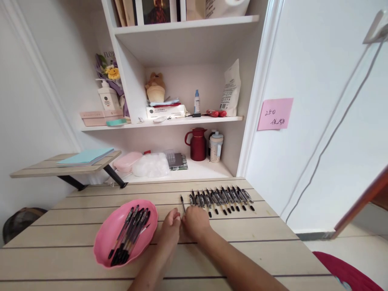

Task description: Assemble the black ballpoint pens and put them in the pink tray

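Black gel pen (182, 205) stands out beyond the right hand (195, 221), right of the pink bowl (100, 238). Right fingers curl, undersides hidden; left hand (172, 221) half-closed alongside. Cannot tell whether either pinches the pen. Probably best: light fingertip nudges, sparing the pen row (226, 198) farther right. Slatted tabletop (168, 197) offers room between bowl and row; bowl rim near left wrist.

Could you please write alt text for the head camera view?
Two bare hands close together at a lone pen on a slatted table, with a pink bowl of pens to the left and a row of similar pens to the right. Behind, white shelves hold a red jug.
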The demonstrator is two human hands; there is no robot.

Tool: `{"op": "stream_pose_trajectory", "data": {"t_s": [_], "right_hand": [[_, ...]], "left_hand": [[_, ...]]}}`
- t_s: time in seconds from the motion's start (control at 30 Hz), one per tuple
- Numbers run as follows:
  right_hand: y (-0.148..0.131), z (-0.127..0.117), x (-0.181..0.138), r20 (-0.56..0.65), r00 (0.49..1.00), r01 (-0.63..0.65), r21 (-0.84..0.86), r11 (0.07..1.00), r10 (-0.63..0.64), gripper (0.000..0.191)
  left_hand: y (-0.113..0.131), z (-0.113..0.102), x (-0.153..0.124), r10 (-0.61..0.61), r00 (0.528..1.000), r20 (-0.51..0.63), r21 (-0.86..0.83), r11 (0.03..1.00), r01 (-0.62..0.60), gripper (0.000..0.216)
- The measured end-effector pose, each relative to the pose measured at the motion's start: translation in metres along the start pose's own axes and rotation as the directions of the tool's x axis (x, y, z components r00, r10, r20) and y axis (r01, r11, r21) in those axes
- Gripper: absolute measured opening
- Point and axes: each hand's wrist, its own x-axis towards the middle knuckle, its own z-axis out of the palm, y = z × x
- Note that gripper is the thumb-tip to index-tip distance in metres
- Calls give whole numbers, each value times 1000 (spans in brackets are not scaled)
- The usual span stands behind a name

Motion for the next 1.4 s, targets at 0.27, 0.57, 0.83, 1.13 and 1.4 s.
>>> {"op": "stream_pose_trajectory", "data": {"t_s": [0.27, 0.57, 0.83, 1.13, 1.4], "right_hand": [[26, -13, -33, 54, 985, 139, 334, 932, -166, 17], [34, -9, 24, -69, 995, -74, 66, 995, 78, 19], [33, 5, 27, -59, 992, -104, 109, 989, 111, 15], [50, -7, 14, 47, 998, -55, 965, 255, 40, 13], [48, -12, 13, 70, 994, -57, 987, -151, 86, 35]], "left_hand": [[-5, 4, -5, -163, 974, 157, -480, 850, 219, 25], [-9, 8, -13, -57, 998, 36, -352, 934, 66, 35], [-13, 8, -10, -38, 998, 52, -318, 947, 53, 36], [-11, 10, -16, 6, 989, 150, -145, 989, 16, 37], [-12, 10, -16, -21, 980, 196, -61, 998, 34, 37]]}}
